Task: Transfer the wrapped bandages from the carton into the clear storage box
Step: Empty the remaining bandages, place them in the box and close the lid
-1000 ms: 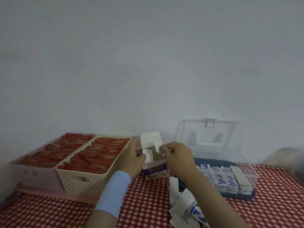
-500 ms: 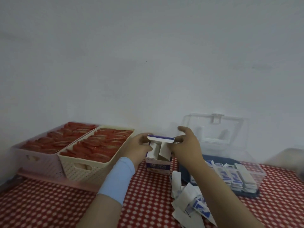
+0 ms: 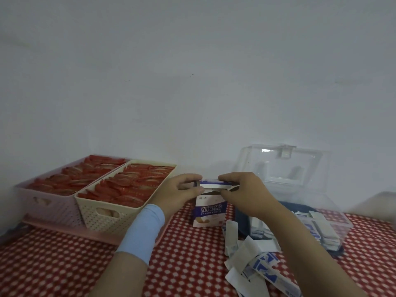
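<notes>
Carton (image 3: 209,213): upright on surface (image 3: 64,264) beside clear box (image 3: 334,224) | left hand (image 3: 179,192), right hand (image 3: 242,194): fingers pinch its top flap | Done: bandages (image 3: 321,229) rowed in box | Left: loose bandages (image 3: 257,264) on surface; carton contents unseen.

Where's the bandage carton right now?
In the head view the carton stands upright low in the middle of the red checked tablecloth, between the cream basket and the clear storage box, with both hands at its top flap.
</notes>
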A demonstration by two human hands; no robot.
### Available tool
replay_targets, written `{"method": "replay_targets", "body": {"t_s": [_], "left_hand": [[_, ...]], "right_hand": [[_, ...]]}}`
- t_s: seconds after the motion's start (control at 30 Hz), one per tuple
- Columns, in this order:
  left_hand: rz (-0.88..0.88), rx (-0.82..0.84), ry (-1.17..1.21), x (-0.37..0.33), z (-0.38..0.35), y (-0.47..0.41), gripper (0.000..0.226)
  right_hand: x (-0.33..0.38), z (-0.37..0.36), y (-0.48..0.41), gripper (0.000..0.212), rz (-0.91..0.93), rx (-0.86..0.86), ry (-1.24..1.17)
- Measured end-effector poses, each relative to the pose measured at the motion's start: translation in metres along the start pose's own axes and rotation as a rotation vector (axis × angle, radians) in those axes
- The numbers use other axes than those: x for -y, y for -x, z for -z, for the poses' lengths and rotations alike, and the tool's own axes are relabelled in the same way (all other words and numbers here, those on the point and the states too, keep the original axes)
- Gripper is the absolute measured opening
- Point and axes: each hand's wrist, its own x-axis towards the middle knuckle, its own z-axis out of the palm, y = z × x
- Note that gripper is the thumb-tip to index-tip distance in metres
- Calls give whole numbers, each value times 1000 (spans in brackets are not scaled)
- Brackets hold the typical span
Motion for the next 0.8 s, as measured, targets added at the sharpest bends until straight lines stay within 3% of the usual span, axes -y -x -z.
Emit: {"method": "replay_targets", "body": {"t_s": [0.1,0.27,0.57,0.8], "left_hand": [[-2,-30,21,-2,2,1,27],[-7,-51,-50,-5,2,-1,27],[-32,-78,-119,-12,2,6,15],[-71,-44,-416,-22,4,7,17]], "right_hand": [[0,1,0,35,12,-1,16],[2,-2,2,20,-26,-101,14],[1,-4,3,17,-30,-41,31],[2,-5,4,16,17,-27,143]]}}
